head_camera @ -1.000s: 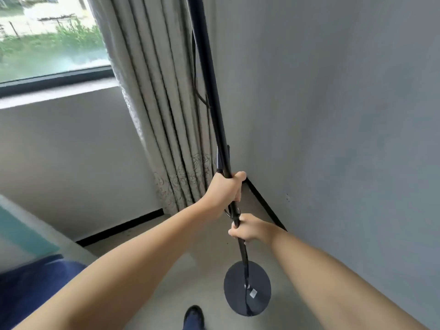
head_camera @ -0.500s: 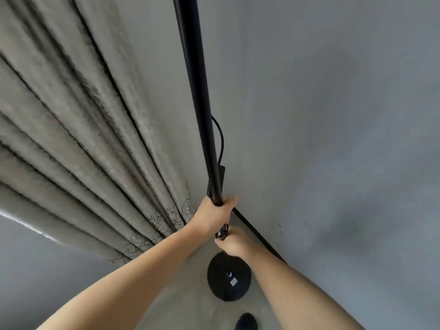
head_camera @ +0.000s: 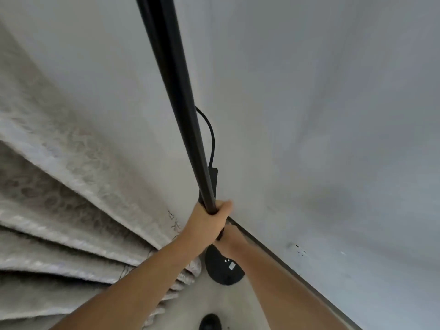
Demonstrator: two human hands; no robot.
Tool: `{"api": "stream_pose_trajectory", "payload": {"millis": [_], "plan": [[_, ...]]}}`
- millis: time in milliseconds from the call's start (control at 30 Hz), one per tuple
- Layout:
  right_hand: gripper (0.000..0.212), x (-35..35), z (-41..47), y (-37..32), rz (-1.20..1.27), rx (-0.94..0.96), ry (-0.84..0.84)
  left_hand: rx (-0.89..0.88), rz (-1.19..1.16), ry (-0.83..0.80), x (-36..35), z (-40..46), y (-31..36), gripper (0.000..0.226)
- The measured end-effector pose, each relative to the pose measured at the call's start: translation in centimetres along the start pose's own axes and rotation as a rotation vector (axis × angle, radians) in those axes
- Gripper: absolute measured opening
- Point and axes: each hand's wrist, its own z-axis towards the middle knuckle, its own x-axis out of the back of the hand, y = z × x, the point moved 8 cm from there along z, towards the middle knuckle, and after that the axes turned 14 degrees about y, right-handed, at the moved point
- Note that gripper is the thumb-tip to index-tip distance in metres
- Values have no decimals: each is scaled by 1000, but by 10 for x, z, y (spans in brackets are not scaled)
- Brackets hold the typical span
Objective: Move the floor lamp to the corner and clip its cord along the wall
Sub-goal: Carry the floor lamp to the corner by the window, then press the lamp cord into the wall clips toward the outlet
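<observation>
The black floor lamp pole rises through the middle of the view, close to the grey wall. My left hand is wrapped around the pole. Just below it my right hand grips the pole too, mostly hidden behind the left. The round black base sits on the floor in the corner, between the curtain and the wall. A black cord loops out from behind the pole into a small black box beside it.
A pale patterned curtain hangs in folds on the left, reaching the floor next to the base. The grey wall with a dark skirting strip runs along the right. The toe of a dark shoe shows at the bottom.
I have moved in towards the corner: the window has left the view, the curtain fills the left. The base now lies closer to the curtain and wall. Both hands keep their grip.
</observation>
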Motion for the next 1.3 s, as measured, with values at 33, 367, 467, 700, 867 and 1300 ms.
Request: {"api": "stream_pose_trajectory", "payload": {"millis": [33,367,467,700,867,1300], "plan": [[23,-5,7,2,6,-4,5,1,14,-26,-4,6,-7,49],[23,-24,52,15,96,-46,101,-66,64,-135,-20,43,-40,53],[19,-17,56,15,77,-16,108,-140,53,-172,-21,50,-31,48],[25,13,29,70,69,-125,202,-104,106,-58,6,32,-61,17],[17,21,-2,137,-113,-231,71,40,6,272,33,-8,-104,17],[13,-51,82,274,315,-155,-45,-143,-151,108,-141,33,-251,23]]}}
